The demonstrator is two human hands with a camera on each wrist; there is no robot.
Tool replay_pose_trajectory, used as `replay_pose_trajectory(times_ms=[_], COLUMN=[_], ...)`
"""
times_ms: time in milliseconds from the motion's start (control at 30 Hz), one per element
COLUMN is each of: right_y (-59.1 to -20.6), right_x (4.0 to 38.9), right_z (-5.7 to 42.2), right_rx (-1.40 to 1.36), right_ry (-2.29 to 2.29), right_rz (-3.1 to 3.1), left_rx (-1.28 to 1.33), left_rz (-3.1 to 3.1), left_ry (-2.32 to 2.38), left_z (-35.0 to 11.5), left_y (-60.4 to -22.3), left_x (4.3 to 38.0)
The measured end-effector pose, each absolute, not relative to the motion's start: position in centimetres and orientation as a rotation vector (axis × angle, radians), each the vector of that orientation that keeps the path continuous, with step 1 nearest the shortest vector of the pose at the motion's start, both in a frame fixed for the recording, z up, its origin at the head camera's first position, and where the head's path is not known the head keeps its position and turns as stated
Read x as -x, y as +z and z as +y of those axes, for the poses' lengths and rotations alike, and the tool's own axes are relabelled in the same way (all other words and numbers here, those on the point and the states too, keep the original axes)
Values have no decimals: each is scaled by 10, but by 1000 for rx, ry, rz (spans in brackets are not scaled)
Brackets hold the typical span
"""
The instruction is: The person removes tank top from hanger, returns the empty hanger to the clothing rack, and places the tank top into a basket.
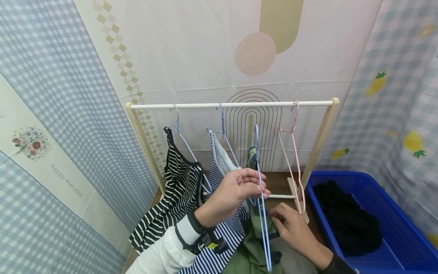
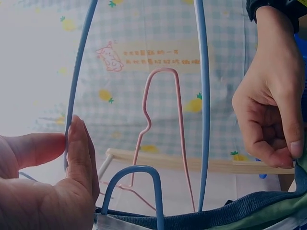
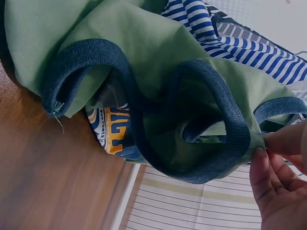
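Fingers and thumb of the left hand (image 1: 234,188) are pinched together on one side of the blue hanger (image 1: 265,232). I read this grip as a way to steady the hanger edge-on, its hook pointing far and apart from the white rail (image 1: 191,105). Lower and to the right, the right hand (image 1: 291,224) pinches the green garment (image 3: 163,43) between thumb and fingertips, just beside its navy band (image 3: 235,124), which bends into a loose loop; I judge that this hold keeps the cloth from sagging away. From my feeds, the garment droops toward the near side, between the blue-striped garment (image 1: 205,262) on the left and the right hand. How much of the hanger sits inside it, I cannot tell.

As for pose, I see the left arm (image 1: 161,251) reach in from the near left, crossing in front of the blue-striped garment. The right forearm (image 1: 318,251) comes from the near right, its hand turned leftward. Farther right, a pink hanger (image 1: 299,167) hangs bare on the rail.
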State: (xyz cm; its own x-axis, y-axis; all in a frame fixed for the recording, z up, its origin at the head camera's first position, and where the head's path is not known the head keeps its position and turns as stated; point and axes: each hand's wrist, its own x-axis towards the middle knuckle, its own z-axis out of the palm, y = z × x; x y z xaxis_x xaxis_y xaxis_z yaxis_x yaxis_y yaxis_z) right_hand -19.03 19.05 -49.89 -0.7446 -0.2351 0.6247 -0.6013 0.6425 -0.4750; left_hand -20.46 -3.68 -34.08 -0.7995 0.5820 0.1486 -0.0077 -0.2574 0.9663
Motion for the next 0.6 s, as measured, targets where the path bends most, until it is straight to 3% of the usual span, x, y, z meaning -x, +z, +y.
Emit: replay_pose_trajectory(times_ms=[600], right_y=[-496], right_x=[198], right_z=[194], right_rx=[-694], right_ry=[950], right_rz=[-2360], left_rx=[-747], left_rz=[1599], left_ry=[2084], left_z=[-41], left_y=[-344], left_x=[200])
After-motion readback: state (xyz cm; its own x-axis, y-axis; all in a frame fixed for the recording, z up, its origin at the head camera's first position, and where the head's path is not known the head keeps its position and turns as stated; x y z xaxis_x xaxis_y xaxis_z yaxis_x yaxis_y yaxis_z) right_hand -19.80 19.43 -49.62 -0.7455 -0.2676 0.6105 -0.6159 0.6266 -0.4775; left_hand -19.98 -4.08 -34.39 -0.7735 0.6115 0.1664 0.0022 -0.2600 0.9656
